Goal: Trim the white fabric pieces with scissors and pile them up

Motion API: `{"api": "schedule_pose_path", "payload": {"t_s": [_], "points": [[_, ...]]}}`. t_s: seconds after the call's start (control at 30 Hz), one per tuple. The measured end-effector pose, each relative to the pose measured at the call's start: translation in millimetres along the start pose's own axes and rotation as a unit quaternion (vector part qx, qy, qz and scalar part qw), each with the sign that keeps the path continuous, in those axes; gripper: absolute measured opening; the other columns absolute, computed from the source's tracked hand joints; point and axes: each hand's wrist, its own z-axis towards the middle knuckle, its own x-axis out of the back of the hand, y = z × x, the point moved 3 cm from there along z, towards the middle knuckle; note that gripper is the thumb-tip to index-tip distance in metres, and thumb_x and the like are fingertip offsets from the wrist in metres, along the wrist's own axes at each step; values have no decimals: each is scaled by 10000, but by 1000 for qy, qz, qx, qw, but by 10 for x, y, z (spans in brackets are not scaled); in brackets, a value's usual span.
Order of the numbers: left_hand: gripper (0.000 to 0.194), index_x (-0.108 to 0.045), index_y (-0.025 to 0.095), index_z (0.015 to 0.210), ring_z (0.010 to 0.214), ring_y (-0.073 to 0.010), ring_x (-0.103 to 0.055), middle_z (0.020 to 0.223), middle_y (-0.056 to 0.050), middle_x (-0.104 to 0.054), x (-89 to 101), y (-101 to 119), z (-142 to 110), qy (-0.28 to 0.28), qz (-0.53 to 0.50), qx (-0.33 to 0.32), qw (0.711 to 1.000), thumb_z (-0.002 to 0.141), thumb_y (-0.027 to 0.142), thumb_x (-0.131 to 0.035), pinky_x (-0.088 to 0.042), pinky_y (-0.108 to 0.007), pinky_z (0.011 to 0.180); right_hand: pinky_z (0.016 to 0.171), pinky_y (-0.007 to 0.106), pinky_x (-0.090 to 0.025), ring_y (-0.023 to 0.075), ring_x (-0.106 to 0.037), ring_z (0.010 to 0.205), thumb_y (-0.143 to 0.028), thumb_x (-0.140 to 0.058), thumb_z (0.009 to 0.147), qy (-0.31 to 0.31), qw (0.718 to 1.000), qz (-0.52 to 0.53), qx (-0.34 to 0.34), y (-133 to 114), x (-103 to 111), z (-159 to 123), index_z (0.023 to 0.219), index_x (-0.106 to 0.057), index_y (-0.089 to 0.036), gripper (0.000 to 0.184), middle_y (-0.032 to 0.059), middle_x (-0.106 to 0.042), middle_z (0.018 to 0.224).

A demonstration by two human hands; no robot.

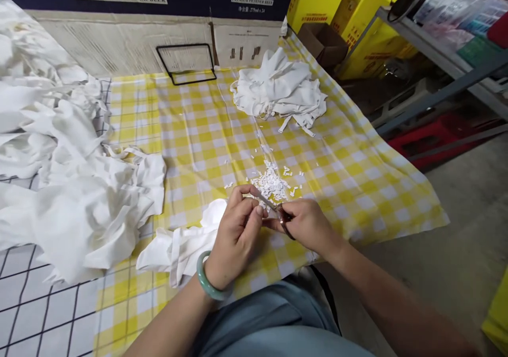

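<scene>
Small dark-handled scissors (284, 218) sit in my right hand (311, 226), fingers wrapped round the loops, blades pointing left toward my left hand. With fingers curled, my left hand (240, 225) pinches white fabric near the blade tips; the exact bit between thumb and finger is hidden. A white garment (186, 248) with a strap lies under and beside my left wrist, which wears a green bangle (209, 280). Just beyond my hands, a scatter of tiny white clippings (272, 182) covers part of the tablecloth.
A large heap of white garments (95, 198) spreads over the left side. Another white pile (280, 90) rests at the back. Behind stand a beer carton (130, 45) and a black wire stand (188, 82). The yellow checked tablecloth (357, 166) ends on the right, near a metal shelf (436, 45).
</scene>
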Motion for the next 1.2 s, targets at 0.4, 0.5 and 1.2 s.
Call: {"api": "schedule_pose_path", "payload": {"t_s": [0.4,0.5,1.2], "points": [[85,-630,175,887,1146,-225,-576,1208,-138,-590,548,430,-781,-165,10,40,985,919,244,-591,-493,-315,959,1007,393,-442,242,-556,1192,-320,-659,857,-136,948,221,183,-411,-138,175,997,-520,-238,213,82,-573,1193],[144,-624,189,830,1013,-212,-632,1103,-112,-644,858,298,-937,-9,124,72,990,939,253,-555,-515,-332,884,898,360,-489,208,-601,1026,-248,-662,836,-156,944,229,181,-594,-484,129,937,-495,-230,197,67,-586,1075],[199,-680,203,909,673,-110,-538,805,-28,-646,1699,300,-1315,349,-36,253,902,859,395,-667,-399,-176,500,701,296,-479,173,-623,745,-264,-650,775,-127,986,38,104,-792,-694,377,837,-575,-207,113,16,-671,836]]}}
